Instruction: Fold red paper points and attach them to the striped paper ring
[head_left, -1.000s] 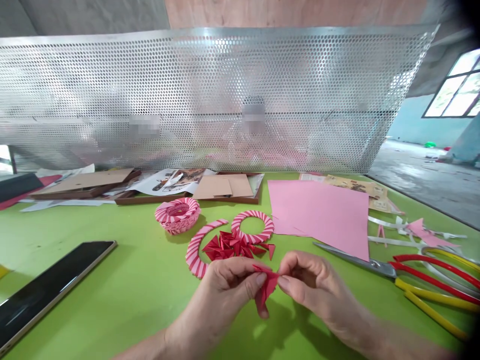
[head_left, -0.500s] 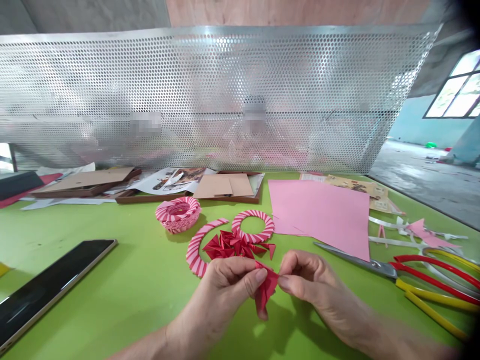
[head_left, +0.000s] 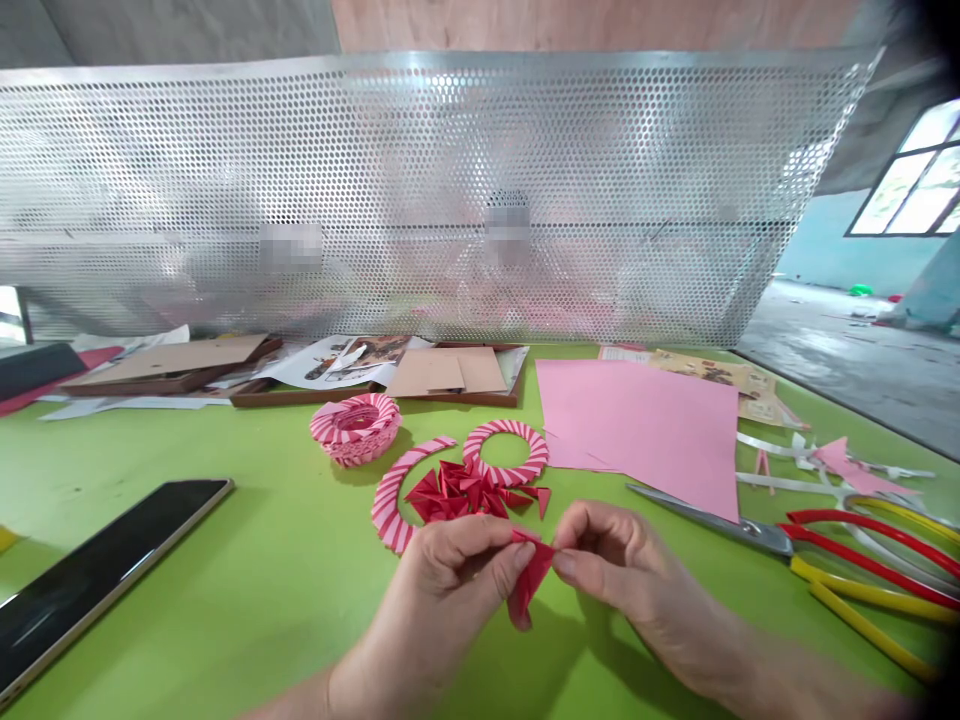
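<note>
Between my two hands is a small piece of folded red paper (head_left: pixel 533 574). My left hand (head_left: pixel 465 580) pinches its upper left side between thumb and fingers. At its right corner, the thumb and forefinger of my right hand (head_left: pixel 630 570) are closed on the edge. Just beyond my fingers lies a heap of folded red paper triangles (head_left: pixel 457 488). Around that heap are a curved pink-and-red striped paper strip (head_left: pixel 390 500) and a striped paper ring (head_left: pixel 541 455). A stack of similar rings (head_left: pixel 356 430) sits farther left.
Scissors (head_left: pixel 757 535) with red and yellow handles lie right, partly under pink paper sheets (head_left: pixel 637 410). A phone (head_left: pixel 112 575) rests at left. Brown cardboard trays (head_left: pixel 307 397) and papers line the back, before a perforated metal screen (head_left: pixel 420 200). White strips (head_left: pixel 787 483) lie far right.
The folded red paper has tilted slightly and shows a flatter face. Both hands have shifted very little, keeping their pinches. Everything else on the table stays where it was.
</note>
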